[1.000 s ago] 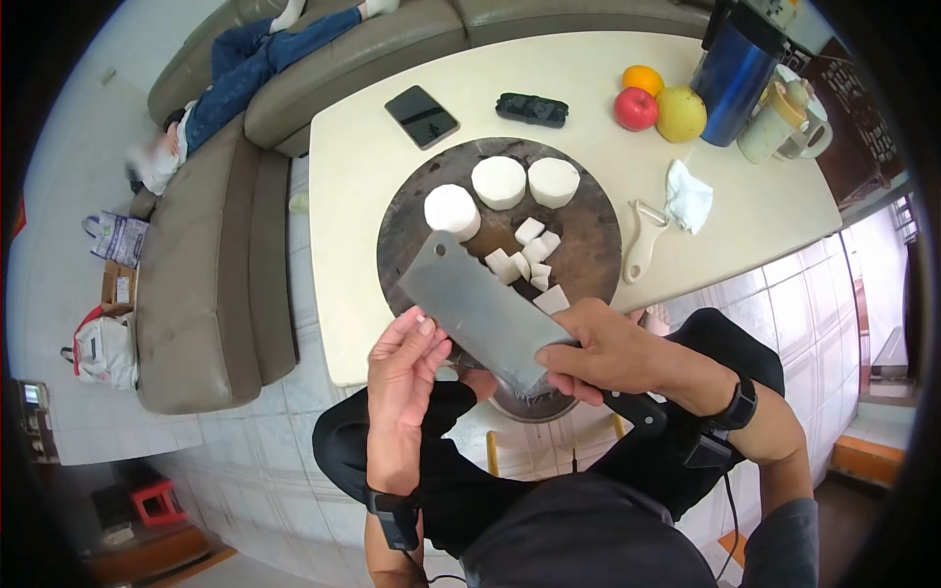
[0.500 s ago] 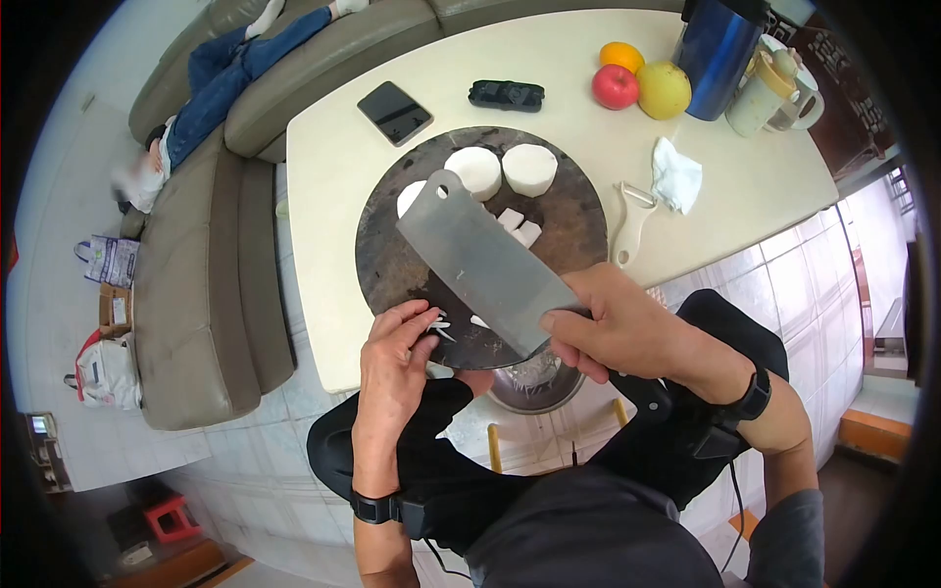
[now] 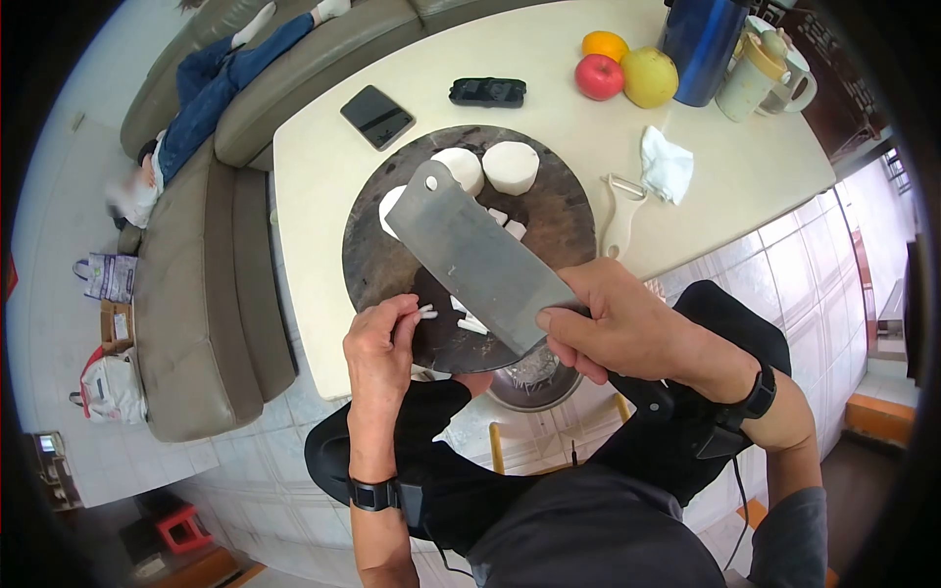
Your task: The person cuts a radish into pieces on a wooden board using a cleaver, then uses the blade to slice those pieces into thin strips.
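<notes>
My right hand (image 3: pixel 618 318) is closed round the handle end of a wide cleaver (image 3: pixel 480 260), its blade tilted flat above a round dark chopping board (image 3: pixel 377 250). At the board's near left edge, my left hand (image 3: pixel 380 338) pinches thin white radish strips (image 3: pixel 425 313) between thumb and fingers. A few more cut strips (image 3: pixel 471 323) lie on the board, partly under the blade. Toward the far side stand thick round radish chunks (image 3: pixel 511 169), one partly hidden by the cleaver. Small cut pieces (image 3: pixel 515 229) lie beside the blade.
Below the board's near edge, a metal bowl (image 3: pixel 537 390) holds white shreds. A peeler (image 3: pixel 620 218), crumpled tissue (image 3: pixel 667 165), fruit (image 3: pixel 650 78), blue flask (image 3: pixel 702 49), phone (image 3: pixel 377 118) and black case (image 3: pixel 487 92) are on the table (image 3: pixel 309 245). A person (image 3: pixel 191 122) lies on the sofa.
My left hand has drawn slightly left, with its fingers now pinched on radish strips. More cut strips show beside the blade. The cleaver stays in my right hand; the whole view has shifted a little.
</notes>
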A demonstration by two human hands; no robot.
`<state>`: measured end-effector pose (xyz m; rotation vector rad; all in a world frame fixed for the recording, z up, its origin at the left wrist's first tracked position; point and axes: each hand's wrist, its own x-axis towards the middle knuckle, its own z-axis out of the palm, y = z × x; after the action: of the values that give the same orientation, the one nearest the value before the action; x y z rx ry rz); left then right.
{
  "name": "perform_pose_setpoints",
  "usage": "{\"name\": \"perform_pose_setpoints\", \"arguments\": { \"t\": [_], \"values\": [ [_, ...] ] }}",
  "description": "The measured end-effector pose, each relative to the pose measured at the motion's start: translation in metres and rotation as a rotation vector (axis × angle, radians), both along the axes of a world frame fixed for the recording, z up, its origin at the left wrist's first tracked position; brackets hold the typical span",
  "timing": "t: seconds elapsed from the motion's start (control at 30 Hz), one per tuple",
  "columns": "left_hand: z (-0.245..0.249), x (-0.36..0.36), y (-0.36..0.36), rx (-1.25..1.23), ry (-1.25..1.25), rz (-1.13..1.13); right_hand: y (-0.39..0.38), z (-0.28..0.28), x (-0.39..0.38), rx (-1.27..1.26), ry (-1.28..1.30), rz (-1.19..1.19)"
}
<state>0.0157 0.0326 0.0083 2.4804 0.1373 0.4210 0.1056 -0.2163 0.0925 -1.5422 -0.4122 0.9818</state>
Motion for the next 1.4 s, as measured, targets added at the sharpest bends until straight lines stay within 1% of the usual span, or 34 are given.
{"name": "perform_pose_setpoints", "arguments": {
  "t": [0.17, 0.27, 0.33, 0.37, 0.43, 0.47, 0.53, 0.67, 0.73, 0.77, 0.83, 0.97, 1.03, 1.1, 1.2, 1.33, 1.4],
  "values": [
    [0.007, 0.001, 0.0, -0.062, 0.015, 0.04, -0.004, -0.001, 0.001, -0.011, -0.024, 0.008],
    [0.008, 0.002, 0.001, -0.002, -0.009, 0.026, -0.006, 0.0, 0.001, -0.013, -0.038, 0.009],
    [0.009, 0.002, 0.0, 0.108, -0.06, 0.027, -0.007, -0.001, 0.002, -0.01, -0.044, 0.005],
    [0.009, 0.001, -0.002, 0.107, -0.058, 0.023, -0.008, -0.002, 0.002, -0.011, -0.058, 0.008],
    [0.008, 0.0, -0.004, 0.189, -0.084, 0.015, -0.01, -0.002, 0.002, -0.012, -0.072, 0.009],
    [0.006, 0.0, -0.005, 0.191, -0.084, 0.014, -0.01, -0.002, 0.001, -0.008, -0.076, 0.001],
    [0.001, 0.0, -0.006, 0.1, -0.105, 0.036, -0.01, -0.002, 0.001, -0.004, -0.079, -0.008],
    [0.009, 0.001, -0.013, 0.09, -0.103, 0.095, -0.013, -0.001, 0.001, -0.027, -0.086, -0.008],
    [0.017, 0.0, -0.018, 0.166, -0.103, -0.061, -0.014, -0.001, 0.001, -0.023, -0.083, -0.011],
    [0.02, -0.001, -0.024, 0.165, -0.101, -0.063, -0.014, -0.001, 0.001, -0.034, -0.085, -0.012],
    [0.023, -0.004, -0.036, 0.155, -0.023, -0.177, -0.014, -0.002, 0.0, -0.046, -0.086, -0.014],
    [0.003, -0.006, -0.037, 0.131, -0.043, -0.122, -0.015, -0.003, 0.0, -0.077, -0.094, 0.0],
    [-0.001, -0.008, -0.036, 0.136, -0.055, -0.14, -0.017, -0.005, 0.0, -0.088, -0.098, 0.012],
    [0.0, -0.01, -0.035, 0.148, -0.064, -0.155, -0.019, -0.013, -0.002, -0.059, -0.322, -0.007],
    [0.003, -0.015, -0.032, 0.211, -0.132, -0.19, -0.019, -0.015, -0.004, -0.13, -0.354, 0.0],
    [0.001, -0.026, -0.022, 0.288, -0.142, -0.247, -0.019, -0.017, -0.01, -0.079, -0.368, -0.005],
    [0.0, -0.031, -0.02, 0.314, -0.13, -0.253, -0.02, -0.013, -0.013, -0.123, -0.387, 0.11]
  ]
}}
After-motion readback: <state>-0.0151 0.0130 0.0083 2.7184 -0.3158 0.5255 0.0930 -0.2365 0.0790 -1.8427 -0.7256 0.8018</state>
